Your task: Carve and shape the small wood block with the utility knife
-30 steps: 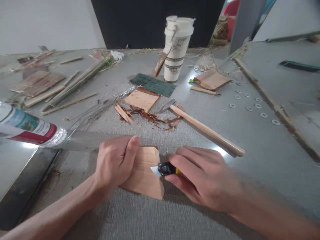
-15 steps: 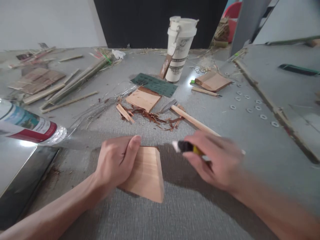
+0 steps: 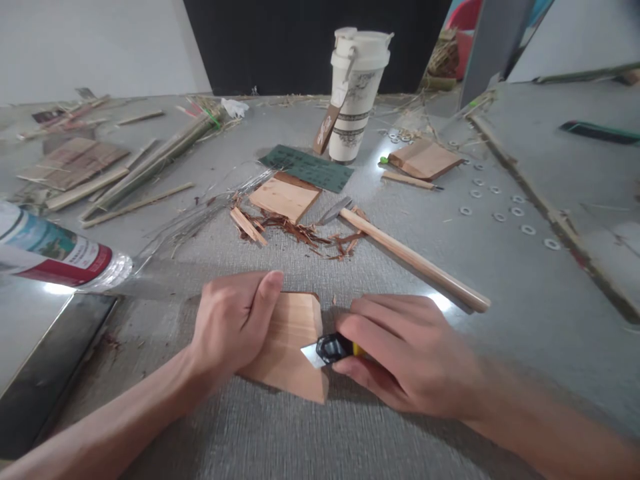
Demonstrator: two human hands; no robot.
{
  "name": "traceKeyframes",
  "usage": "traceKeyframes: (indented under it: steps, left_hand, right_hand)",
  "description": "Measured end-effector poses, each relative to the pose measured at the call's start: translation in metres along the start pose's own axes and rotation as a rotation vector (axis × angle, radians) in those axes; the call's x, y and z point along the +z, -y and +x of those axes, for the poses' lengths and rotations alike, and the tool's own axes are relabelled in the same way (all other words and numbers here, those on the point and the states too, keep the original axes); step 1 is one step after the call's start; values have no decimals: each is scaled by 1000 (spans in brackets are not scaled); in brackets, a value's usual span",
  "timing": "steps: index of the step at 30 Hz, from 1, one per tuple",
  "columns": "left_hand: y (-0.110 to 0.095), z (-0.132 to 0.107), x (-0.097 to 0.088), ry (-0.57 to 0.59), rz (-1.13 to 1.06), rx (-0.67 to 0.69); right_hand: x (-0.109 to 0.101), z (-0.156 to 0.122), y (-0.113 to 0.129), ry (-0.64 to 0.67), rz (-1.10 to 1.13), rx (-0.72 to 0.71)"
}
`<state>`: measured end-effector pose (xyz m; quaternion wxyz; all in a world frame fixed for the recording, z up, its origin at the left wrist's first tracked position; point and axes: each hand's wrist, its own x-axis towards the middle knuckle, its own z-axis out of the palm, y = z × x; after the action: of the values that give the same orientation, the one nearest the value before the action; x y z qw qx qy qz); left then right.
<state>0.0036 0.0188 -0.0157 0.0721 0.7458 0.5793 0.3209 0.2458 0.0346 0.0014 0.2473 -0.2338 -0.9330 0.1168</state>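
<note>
My left hand (image 3: 235,320) is closed around the left side of a small wooden board (image 3: 290,333), its thumb pressed along the upper part. The board lies just above the grey table, its right edge bare and slightly bevelled. In my right hand (image 3: 400,353) is a utility knife (image 3: 336,348) with a black head and a bit of yellow handle showing. Its short blade points left and overlaps the board's right edge; whether it cuts into the wood I cannot tell. Beyond the hands lies a wooden-handled tool (image 3: 415,257) with a flat metal head.
Another wooden block (image 3: 286,197) rests among brown bark shavings (image 3: 300,233), near green sandpaper (image 3: 307,168). A white cup (image 3: 356,97) stands behind. At left lie a bottle (image 3: 65,250) and a dark flat slab (image 3: 55,367). Metal washers (image 3: 499,217) are scattered at right.
My right hand has moved left and nearer to me, bringing the knife blade to the board's right edge. The tool's handle end is now uncovered. My left hand keeps its hold.
</note>
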Motion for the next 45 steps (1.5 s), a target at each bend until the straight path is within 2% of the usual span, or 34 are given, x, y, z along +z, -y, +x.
traceKeyframes:
  steps: [4, 8, 15, 17, 21, 22, 26, 31, 45]
  left_hand:
    - [0, 1, 0, -9, 9, 7]
    - [2, 2, 1, -46, 39, 39]
    - [4, 5, 2, -95, -2, -21]
    - [5, 4, 0, -83, -16, -35]
    - [7, 0, -3, -45, -38, -52]
    - [7, -1, -3, -45, -36, -63]
    - [7, 1, -1, -46, -25, -93]
    - [6, 4, 0, -33, -27, -88]
    - [3, 5, 1, -29, -44, -35]
  right_hand:
    - [-1, -1, 0, 3, -48, 4]
    - [-2, -2, -6, -34, -214, -6]
    - [-4, -2, -16, -91, -379, -34]
    - [-9, -4, -25, -120, -396, 16]
    - [-18, -10, -46, -328, -460, 303]
    - [-19, -11, -48, -333, -418, 314]
    - [-12, -9, -32, -140, -157, 146]
    - [-4, -1, -6, -27, -33, -2]
    - [0, 0, -1, 16, -46, 21]
